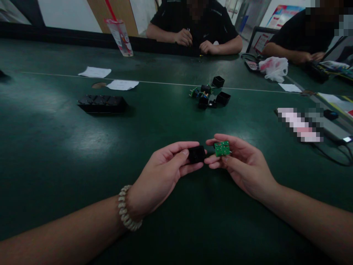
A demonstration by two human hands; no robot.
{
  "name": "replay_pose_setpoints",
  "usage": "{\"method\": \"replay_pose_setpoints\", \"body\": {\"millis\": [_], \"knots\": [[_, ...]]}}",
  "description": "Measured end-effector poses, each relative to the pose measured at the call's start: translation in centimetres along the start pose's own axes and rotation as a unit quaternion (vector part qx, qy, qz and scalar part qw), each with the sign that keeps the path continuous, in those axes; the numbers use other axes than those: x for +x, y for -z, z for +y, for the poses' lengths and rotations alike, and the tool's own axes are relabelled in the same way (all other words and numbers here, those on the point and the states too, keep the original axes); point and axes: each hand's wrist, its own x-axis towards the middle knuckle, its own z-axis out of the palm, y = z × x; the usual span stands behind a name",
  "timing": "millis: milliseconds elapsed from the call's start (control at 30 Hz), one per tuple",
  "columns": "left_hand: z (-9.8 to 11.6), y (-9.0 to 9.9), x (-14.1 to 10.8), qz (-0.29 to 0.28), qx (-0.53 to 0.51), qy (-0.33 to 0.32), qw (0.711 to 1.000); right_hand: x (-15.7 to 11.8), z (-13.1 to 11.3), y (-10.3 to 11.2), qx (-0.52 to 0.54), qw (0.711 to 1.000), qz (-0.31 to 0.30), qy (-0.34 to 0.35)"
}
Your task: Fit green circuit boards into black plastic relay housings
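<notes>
Between the thumb and fingers of my left hand is a small black plastic case. My right hand pinches a small green circuit board, its soldered side facing me. Case and board are close together but apart, held above the dark green table. Farther off lies a loose group of black cases and small circuit boards with parts on them. A long black block of joined cases rests at the left.
A plastic cup with a red straw stands at the back left, near two papers. At the right are a phone-like device, a cable and a plastic bag. Two people sit across the table.
</notes>
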Motion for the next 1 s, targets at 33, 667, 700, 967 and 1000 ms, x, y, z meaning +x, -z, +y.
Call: {"method": "replay_pose_setpoints", "body": {"millis": [33,667,700,967,1000], "knots": [[0.03,0.00,0.00,0.000,-0.001,0.001,1.000,0.01,0.02,0.02,-0.002,1.000,0.000,0.002],[0.12,0.04,0.07,0.001,-0.006,0.000,1.000,0.09,-0.06,0.11,0.028,1.000,0.001,-0.004],[0.16,0.01,0.07,0.004,-0.007,0.003,1.000,0.11,-0.05,0.09,0.025,1.000,0.004,-0.003],[0.38,-0.27,0.05,0.009,-0.007,0.011,1.000,0.09,-0.14,0.08,0.030,1.000,0.005,-0.005],[0.37,-0.27,0.03,0.010,-0.008,0.012,1.000,0.08,-0.14,0.10,0.030,1.000,0.006,-0.005]]}}
